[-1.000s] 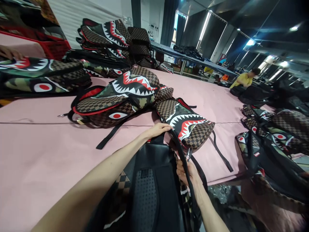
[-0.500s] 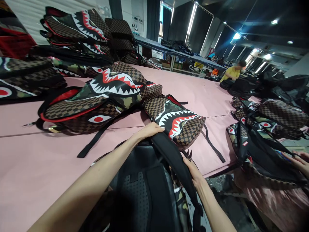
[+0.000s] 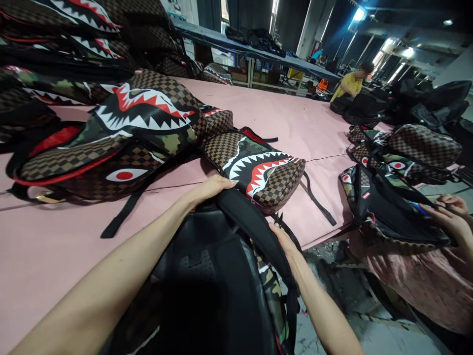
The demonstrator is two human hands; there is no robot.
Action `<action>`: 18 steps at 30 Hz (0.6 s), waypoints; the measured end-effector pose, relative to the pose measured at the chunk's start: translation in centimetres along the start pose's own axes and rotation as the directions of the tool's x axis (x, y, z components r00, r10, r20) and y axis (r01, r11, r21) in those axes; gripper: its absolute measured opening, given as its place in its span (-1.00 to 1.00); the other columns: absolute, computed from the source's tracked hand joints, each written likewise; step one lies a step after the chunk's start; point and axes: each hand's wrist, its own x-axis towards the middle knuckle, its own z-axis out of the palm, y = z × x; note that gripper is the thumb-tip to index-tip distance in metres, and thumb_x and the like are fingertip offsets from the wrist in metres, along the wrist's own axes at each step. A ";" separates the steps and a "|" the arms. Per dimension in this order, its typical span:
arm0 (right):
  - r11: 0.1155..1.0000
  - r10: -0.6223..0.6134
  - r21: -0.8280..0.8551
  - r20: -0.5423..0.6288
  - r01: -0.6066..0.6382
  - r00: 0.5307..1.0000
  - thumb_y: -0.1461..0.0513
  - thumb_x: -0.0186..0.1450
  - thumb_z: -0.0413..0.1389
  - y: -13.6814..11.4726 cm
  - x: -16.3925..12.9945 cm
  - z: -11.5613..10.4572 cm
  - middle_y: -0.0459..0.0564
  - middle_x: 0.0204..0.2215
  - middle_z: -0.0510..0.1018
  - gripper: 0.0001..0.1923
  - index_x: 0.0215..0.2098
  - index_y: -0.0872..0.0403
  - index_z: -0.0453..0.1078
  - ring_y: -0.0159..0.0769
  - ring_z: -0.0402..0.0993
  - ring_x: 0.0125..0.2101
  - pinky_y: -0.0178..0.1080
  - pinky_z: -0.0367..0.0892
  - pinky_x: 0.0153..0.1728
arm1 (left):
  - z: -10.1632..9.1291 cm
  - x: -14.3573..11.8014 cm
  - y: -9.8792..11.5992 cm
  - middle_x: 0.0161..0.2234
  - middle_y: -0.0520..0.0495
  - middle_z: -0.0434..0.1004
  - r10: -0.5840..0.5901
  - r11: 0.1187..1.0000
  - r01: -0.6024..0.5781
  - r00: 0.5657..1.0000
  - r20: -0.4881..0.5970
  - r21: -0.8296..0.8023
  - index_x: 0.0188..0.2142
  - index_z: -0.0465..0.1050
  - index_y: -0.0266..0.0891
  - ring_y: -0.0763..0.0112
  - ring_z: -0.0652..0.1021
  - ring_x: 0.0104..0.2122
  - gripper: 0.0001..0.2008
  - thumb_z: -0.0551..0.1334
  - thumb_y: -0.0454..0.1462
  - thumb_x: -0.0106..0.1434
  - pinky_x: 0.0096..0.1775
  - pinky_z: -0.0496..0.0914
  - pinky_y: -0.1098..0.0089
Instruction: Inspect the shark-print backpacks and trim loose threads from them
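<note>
A backpack (image 3: pixel 207 276) stands at the table's near edge, its black padded back towards me. My left hand (image 3: pixel 216 187) is closed on the upper end of its black shoulder strap (image 3: pixel 254 222), thumb on top. Lower down, my right hand (image 3: pixel 283 239) is closed at the strap's right edge. Dark pointed tips of thread snips (image 3: pixel 280 219) stick out above the right fingers; the rest of the snips is hidden. Just beyond my hands lies a small checkered bag (image 3: pixel 279 182) with a shark-mouth print. A larger shark-print backpack (image 3: pixel 148 125) lies to its left.
More checkered bags (image 3: pixel 144 29) are piled at the back left of the pink table (image 3: pixel 66 266). At right, a co-worker's hands (image 3: pixel 449 214) hold another backpack (image 3: pixel 399 217). Farther back, a person in yellow (image 3: pixel 347 86) is beside dark bags (image 3: pixel 369 106).
My view has shifted, so the bags on the table appear farther left and higher. Both my hands stay on the strap. More of the co-worker's hands shows at right.
</note>
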 end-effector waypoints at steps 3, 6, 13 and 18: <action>1.000 0.005 -0.015 -0.063 -0.006 0.998 0.11 0.10 0.20 0.3 0.5 -0.5 -0.02 -0.58 0.57 -0.70 -0.32 0.20 0.43 -0.36 0.49 -0.60 -0.37 0.39 -0.54 | 0.0 0.0 0.0 -0.59 -0.05 0.52 0.008 0.999 -0.009 1.000 0.026 0.038 -0.59 0.51 -0.26 0.29 0.48 -0.51 -0.64 0.26 0.02 -0.09 -0.43 0.33 0.37; 1.000 0.020 -0.002 -0.120 -0.020 0.993 0.14 0.14 0.18 0.4 0.9 -0.6 -0.05 -0.59 0.56 -0.75 -0.34 0.18 0.42 -0.39 0.48 -0.62 -0.39 0.37 -0.56 | 0.0 0.2 0.1 -0.55 -0.07 0.54 0.019 0.996 -0.019 1.000 0.006 0.088 -0.55 0.52 -0.26 0.25 0.50 -0.44 -0.63 0.24 0.03 -0.06 -0.38 0.36 0.35; 0.990 0.138 0.021 0.002 -0.139 0.990 0.17 0.26 0.03 -0.1 -0.2 0.6 -0.09 -0.63 0.52 -0.78 -0.31 0.18 0.40 -0.40 0.43 -0.65 -0.38 0.35 -0.59 | 0.5 -4.8 -0.4 0.03 -0.26 0.37 0.293 0.872 -0.175 0.935 -0.201 0.457 0.03 0.31 -0.33 0.07 0.33 0.03 -0.49 0.08 -0.07 0.15 0.08 0.15 0.13; 0.991 0.131 0.033 0.051 -0.133 0.990 0.17 0.27 0.03 0.2 -0.5 0.3 -0.13 -0.62 0.51 -0.79 -0.28 0.16 0.38 -0.39 0.40 -0.66 -0.34 0.36 -0.60 | 2.7 -17.2 -1.2 0.18 -0.18 0.19 0.348 0.656 -0.013 0.892 -0.287 0.755 0.23 -0.01 0.02 -0.12 0.09 0.20 -0.38 0.05 -0.05 0.19 0.09 0.03 -0.15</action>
